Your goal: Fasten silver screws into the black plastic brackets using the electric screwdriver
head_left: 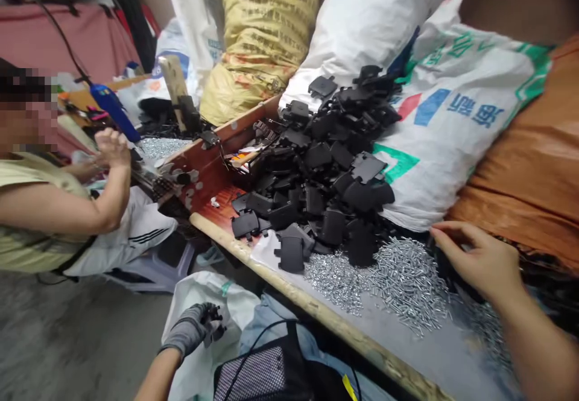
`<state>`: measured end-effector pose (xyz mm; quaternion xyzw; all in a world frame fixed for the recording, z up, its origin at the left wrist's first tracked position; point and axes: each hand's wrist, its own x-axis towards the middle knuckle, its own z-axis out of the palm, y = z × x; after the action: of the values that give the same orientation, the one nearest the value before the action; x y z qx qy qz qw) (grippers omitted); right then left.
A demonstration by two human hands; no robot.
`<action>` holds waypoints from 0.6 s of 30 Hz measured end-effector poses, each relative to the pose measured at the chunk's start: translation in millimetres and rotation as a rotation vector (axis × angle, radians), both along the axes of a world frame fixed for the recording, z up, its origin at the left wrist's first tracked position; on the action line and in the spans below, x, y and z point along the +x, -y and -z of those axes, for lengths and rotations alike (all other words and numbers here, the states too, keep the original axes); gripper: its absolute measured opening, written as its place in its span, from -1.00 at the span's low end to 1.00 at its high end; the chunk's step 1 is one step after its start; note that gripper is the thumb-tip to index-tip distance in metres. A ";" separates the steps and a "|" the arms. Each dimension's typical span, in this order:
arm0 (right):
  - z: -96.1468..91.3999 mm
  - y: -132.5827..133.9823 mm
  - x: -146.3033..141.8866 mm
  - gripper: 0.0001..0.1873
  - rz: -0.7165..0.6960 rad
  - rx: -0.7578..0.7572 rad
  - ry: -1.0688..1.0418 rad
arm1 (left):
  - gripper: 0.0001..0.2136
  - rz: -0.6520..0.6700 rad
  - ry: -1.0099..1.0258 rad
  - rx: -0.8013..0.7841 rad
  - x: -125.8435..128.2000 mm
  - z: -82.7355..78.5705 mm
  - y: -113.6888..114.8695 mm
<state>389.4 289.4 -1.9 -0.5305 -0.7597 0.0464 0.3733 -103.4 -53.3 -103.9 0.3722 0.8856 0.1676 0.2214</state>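
Observation:
My left hand (186, 330), in a grey striped glove, is closed around a small black plastic part (219, 324) above an open white sack (235, 289) at my lap. My bare right hand (484, 262) is at the right side of the table, thumb and forefinger nearly meeting. Something dark shows under its fingers, too hidden to identify. Just left of that hand lies a pile of silvery screws (407, 283). A pile of small metal nuts or washers (337, 280) adjoins it. Behind them rises a large heap of flat black plastic covers (316, 193).
A white printed sack (465, 111) leans behind the heap, with a yellow sack (266, 33) farther back. The table's padded front edge (271, 280) runs diagonally before me. On the left sits a co-worker (58, 208) beside a hanging blue power screwdriver (113, 108).

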 end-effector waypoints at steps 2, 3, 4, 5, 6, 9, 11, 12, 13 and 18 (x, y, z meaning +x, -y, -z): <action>-4.0 3.1 -14.3 -0.61 -0.009 0.026 -0.004 | -0.68 -0.021 -0.051 0.090 -6.3 3.2 -2.9; -6.1 5.7 -24.4 -0.61 -0.016 0.048 -0.013 | -0.63 -0.037 -0.087 0.152 -9.4 1.9 -9.4; -7.8 8.9 -37.1 -0.63 -0.040 0.062 -0.024 | -0.58 -0.056 -0.127 0.216 -12.0 -1.2 -19.2; -9.0 13.1 -52.8 -0.65 -0.089 0.069 -0.038 | -0.56 -0.070 -0.163 0.278 -13.6 -6.0 -32.0; -9.9 18.5 -71.4 -0.67 -0.168 0.067 -0.050 | -0.53 -0.081 -0.200 0.336 -14.2 -12.2 -47.4; -10.8 40.7 -139.8 -0.75 -0.541 -0.049 0.016 | -0.47 -0.018 -0.262 0.458 -9.7 -35.5 -101.7; -10.9 57.2 -186.1 -0.75 -0.728 -0.139 0.199 | -0.37 0.122 -0.298 0.518 -4.2 -50.9 -136.2; -10.9 64.2 -206.1 -0.56 -0.737 -0.167 0.324 | -0.34 0.183 -0.310 0.520 -1.8 -57.4 -150.6; -10.8 69.9 -222.7 -0.37 -0.721 -0.188 0.429 | -0.32 0.231 -0.314 0.513 -0.1 -62.9 -162.5; -14.6 74.1 -245.1 -0.62 -0.774 -0.193 0.467 | -0.38 0.227 -0.259 0.537 5.9 -78.5 -185.8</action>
<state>144.2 215.3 12.7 -0.2366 -0.9577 0.1322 0.0965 -97.4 132.5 -25.4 0.5322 0.7832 0.3209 0.0178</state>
